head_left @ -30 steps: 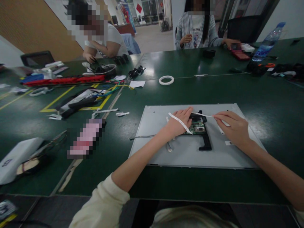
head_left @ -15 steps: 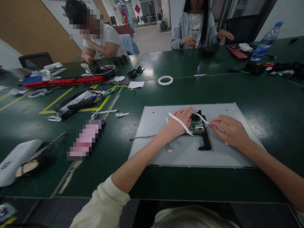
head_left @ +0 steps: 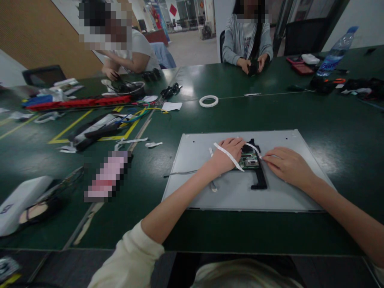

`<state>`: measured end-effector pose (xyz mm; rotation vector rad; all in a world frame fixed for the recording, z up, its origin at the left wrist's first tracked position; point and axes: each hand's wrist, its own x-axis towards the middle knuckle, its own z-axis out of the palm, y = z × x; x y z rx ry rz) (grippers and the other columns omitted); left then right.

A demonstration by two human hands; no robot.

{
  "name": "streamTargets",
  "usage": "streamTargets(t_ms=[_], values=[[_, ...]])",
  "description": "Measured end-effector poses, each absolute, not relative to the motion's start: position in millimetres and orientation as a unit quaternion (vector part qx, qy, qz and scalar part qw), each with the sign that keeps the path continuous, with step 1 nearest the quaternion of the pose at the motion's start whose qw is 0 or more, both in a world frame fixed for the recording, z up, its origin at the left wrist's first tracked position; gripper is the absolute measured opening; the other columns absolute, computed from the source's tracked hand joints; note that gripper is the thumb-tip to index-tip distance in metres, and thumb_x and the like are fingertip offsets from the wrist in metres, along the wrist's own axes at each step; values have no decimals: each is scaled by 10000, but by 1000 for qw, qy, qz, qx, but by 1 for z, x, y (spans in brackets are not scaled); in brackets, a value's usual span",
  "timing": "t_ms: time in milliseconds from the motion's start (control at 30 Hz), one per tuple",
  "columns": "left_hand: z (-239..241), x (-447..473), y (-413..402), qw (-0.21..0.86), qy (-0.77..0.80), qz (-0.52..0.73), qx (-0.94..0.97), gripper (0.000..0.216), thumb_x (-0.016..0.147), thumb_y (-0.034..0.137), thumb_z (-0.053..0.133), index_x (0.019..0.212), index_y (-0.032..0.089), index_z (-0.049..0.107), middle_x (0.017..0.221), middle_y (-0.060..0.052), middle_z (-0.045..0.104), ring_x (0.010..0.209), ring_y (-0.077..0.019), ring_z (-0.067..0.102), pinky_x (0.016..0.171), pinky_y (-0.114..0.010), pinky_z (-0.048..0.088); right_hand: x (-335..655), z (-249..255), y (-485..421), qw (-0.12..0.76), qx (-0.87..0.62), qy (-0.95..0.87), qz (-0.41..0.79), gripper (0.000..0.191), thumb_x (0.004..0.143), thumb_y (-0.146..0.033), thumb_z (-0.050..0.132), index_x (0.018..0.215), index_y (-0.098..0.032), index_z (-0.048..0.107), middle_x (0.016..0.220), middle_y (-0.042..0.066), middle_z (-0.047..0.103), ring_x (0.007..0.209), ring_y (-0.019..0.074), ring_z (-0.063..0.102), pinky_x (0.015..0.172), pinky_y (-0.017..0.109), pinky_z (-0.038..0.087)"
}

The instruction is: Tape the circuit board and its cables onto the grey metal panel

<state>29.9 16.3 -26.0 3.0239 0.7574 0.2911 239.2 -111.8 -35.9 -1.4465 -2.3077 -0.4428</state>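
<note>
A grey metal panel (head_left: 210, 192) lies flat on the green table in front of me. At its middle sits a small green circuit board (head_left: 250, 161) on a black bracket (head_left: 260, 179). My left hand (head_left: 226, 156) rests flat beside the board with its fingers stretched toward it, and a white strip (head_left: 228, 155) lies across its back. My right hand (head_left: 286, 166) is just right of the board, fingertips pinched on the end of a white ribbon strip (head_left: 254, 148) that runs over the board's top.
A white tape roll (head_left: 209, 101) lies beyond the panel. Cables, a red bar (head_left: 81, 103) and black tools crowd the left side. A water bottle (head_left: 336, 52) stands far right. Two other people sit across the table, handling small dark objects.
My right hand has slid left along the panel toward the circuit board, drawing the white ribbon strip with it. The left hand has stayed put. The person opposite brought both hands together.
</note>
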Motion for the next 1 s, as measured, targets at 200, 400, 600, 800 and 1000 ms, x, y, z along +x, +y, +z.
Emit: streamTargets(t_ms=[200,400,600,800,1000], values=[[-24,30,17,14,243,94,965,401,925,194,343,1308,177,459,1332,-72,506,1212,-214,458,1004,-375,371,239,-34,-112,179,-529,-821,-120,219,899,-167,477,964,-132,683,987,80,636,904,205,575,825,367,496],[-26,30,20,35,243,96,965,399,934,212,327,1313,182,446,1298,-61,534,1182,-202,486,989,-364,373,247,-34,-115,163,-518,-838,-50,291,897,-176,448,1103,-138,650,1142,98,589,1040,219,539,901,395,481],[-20,29,13,35,276,80,957,458,936,205,306,1393,201,342,1340,-82,518,1245,-222,449,1024,-467,316,250,-27,-120,141,-519,-843,22,388,912,-231,437,1270,-153,565,1305,117,495,1196,232,456,1017,439,403],[-20,29,13,44,285,75,955,433,940,237,308,1365,177,369,1348,-106,516,1282,-227,424,1049,-510,280,262,-25,-122,122,-525,-840,66,433,939,-370,417,1350,-258,494,1402,60,420,1272,240,393,1050,479,364],[-21,29,12,42,284,82,954,389,937,230,323,1310,195,424,1312,-99,543,1227,-227,476,1011,-496,328,269,-27,-125,89,-537,-835,77,479,936,-452,407,1403,-346,409,1471,21,331,1331,252,321,1079,492,320]])
